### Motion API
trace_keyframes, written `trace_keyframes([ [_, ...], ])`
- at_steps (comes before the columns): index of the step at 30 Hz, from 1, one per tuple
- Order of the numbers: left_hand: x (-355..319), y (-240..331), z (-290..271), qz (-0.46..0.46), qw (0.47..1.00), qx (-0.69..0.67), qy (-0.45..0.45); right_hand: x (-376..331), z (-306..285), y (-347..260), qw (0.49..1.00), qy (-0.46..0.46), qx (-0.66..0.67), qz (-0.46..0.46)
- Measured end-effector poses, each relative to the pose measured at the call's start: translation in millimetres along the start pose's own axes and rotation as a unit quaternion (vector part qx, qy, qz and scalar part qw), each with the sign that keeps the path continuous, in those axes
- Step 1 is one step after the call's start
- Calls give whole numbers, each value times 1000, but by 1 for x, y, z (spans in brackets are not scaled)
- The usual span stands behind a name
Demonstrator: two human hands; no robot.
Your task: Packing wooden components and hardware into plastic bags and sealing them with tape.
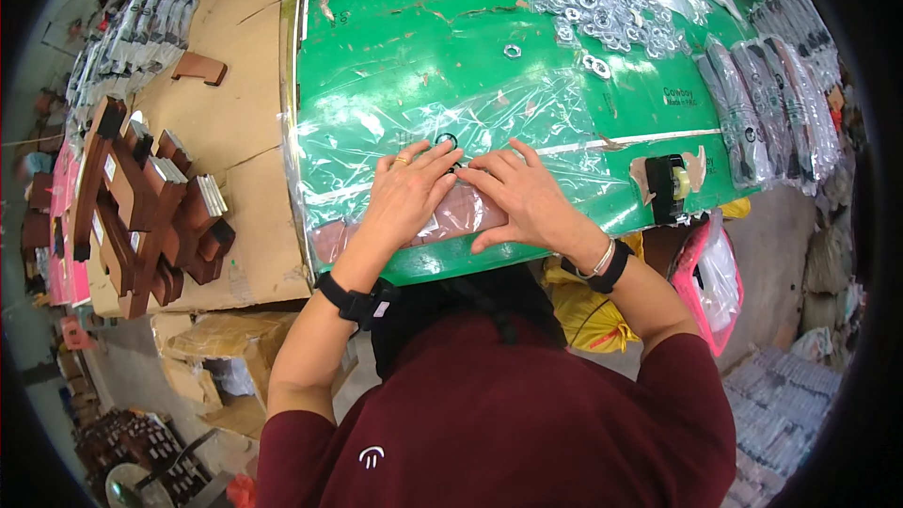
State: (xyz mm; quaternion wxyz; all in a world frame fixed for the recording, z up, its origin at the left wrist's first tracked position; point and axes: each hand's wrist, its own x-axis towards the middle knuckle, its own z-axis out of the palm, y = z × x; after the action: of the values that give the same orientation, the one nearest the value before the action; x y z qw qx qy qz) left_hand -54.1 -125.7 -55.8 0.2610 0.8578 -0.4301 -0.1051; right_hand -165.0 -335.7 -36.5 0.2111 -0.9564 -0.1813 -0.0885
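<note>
A large sheet of clear plastic, seemingly a bag [536, 113], lies spread on the green tabletop [414, 28]. Under the plastic near the front edge is a flat reddish-brown piece [475, 214], which looks like wood; its middle is partly covered by my hands. My left hand [409, 196] rests palm down on it, fingers stretched forward over the film. Beside it, my right hand [519, 199] also lies flat with its fingers spread and thumb out to the side. The fingertips of both hands come close together below a small round black mark [447, 141] on the plastic.
Metal nuts in small clear bags [602, 9] are heaped at the back right, with one loose nut [512, 51] nearer. A tape dispenser [670, 186] sits at the right front edge. Bagged parts [767, 113] line the right. Brown wooden parts [141, 193] pile up on cardboard [254, 113] at left.
</note>
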Motion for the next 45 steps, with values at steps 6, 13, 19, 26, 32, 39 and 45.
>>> trace_keyframes([
  [6, 7, -5, 8, -81, 993, 73, -51, -1, -2, 3, 996, -74, -52, 15],
  [13, 11, -11, 9, -99, 991, 28, -80, -8, 1, 2, 998, -54, -15, 21],
  [19, 16, 4, -3, -124, 992, -19, -22, -67, -37, 30, 945, 232, 6, 229],
  [26, 22, 61, 15, 137, 980, -34, 140, -133, -25, 36, 840, 201, -9, 503],
  [32, 22, 66, 34, 142, 982, -35, 118, -111, -26, 43, 825, 138, -20, 548],
  [39, 25, 59, 42, 122, 988, -32, 90, -111, -22, 60, 834, 111, -17, 541],
  [45, 31, 64, 41, 90, 992, -60, 58, -129, -27, 86, 800, 230, 289, 473],
])
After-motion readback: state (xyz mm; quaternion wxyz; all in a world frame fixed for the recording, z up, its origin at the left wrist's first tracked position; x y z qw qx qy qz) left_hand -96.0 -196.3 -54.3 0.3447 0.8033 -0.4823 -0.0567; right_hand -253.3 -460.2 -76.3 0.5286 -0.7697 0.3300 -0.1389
